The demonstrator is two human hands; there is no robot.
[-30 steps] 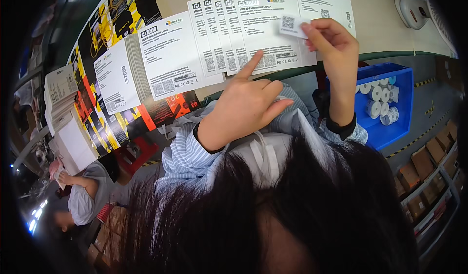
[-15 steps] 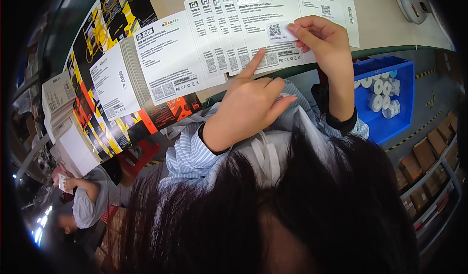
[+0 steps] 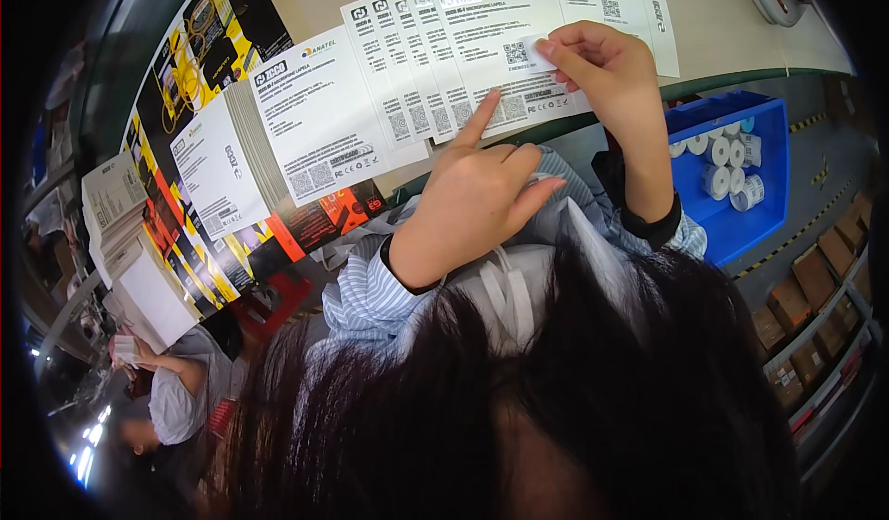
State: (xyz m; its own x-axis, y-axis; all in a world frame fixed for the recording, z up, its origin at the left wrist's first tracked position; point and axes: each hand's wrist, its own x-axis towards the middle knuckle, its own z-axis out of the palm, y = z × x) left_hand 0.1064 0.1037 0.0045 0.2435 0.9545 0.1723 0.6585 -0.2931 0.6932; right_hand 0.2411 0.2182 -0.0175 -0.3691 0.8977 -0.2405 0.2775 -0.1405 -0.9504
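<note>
The thumb and forefinger of the right hand pinch together on the right edge of a small white label, the other fingers curling in loosely behind them. The label is a short rectangle, plain and bright, with a black square code toward its left end and a thin line of dark print under the code. It sits over the middle of the front white card; whether it is stuck flat or held just above the surface, I cannot tell. The left hand grasps nothing: its forefinger stretches straight to the lower part of that same card, near the printed square codes, its thumb juts out to the right, and its remaining fingers fold partway toward the palm. Behind the front card, more white cards overlap in a fanned row to the left, each showing a strip of black print. Farther left, a wide white card leans over a thick stack of cards, beside yellow rubber bands on a black, yellow and red printed surface. Another white card lies at the upper right. Below the table edge on the right, a blue bin holds white rolls. At the lower left, a co-worker holds something white.
</note>
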